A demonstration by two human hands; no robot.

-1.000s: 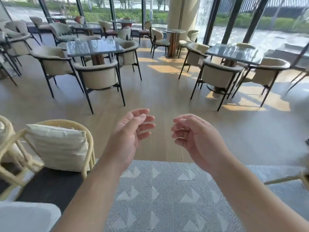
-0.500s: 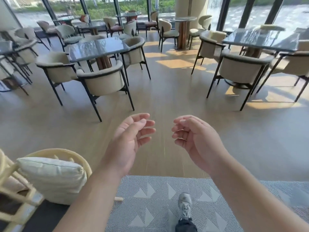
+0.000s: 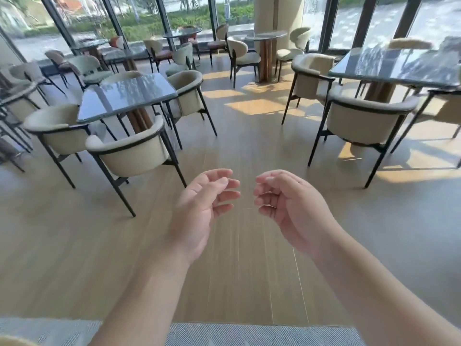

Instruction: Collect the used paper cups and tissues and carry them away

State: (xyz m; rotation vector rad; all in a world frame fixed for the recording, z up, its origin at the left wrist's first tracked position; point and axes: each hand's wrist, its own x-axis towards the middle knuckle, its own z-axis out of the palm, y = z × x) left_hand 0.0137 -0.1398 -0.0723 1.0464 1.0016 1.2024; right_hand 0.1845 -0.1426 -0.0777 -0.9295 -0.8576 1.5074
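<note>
My left hand (image 3: pixel 202 208) and my right hand (image 3: pixel 287 208) are held out in front of me above the wooden floor, palms facing each other. The fingers of both are loosely curled and hold nothing. No paper cup or tissue shows anywhere in the head view. The dark glossy tabletops (image 3: pixel 127 94) within sight carry nothing that I can make out.
A square table with beige armchairs (image 3: pixel 129 151) stands at the left. Another table (image 3: pixel 399 68) with chairs (image 3: pixel 366 118) stands at the right. A strip of wooden floor (image 3: pixel 249 146) runs between them. A patterned grey rug (image 3: pixel 249 335) lies at my feet. More tables, a column and glass walls stand behind.
I have walked forward off the rug. The wicker chair with its cushion has dropped out of view at the left, and the tables have come closer. Both hands keep the same pose.
</note>
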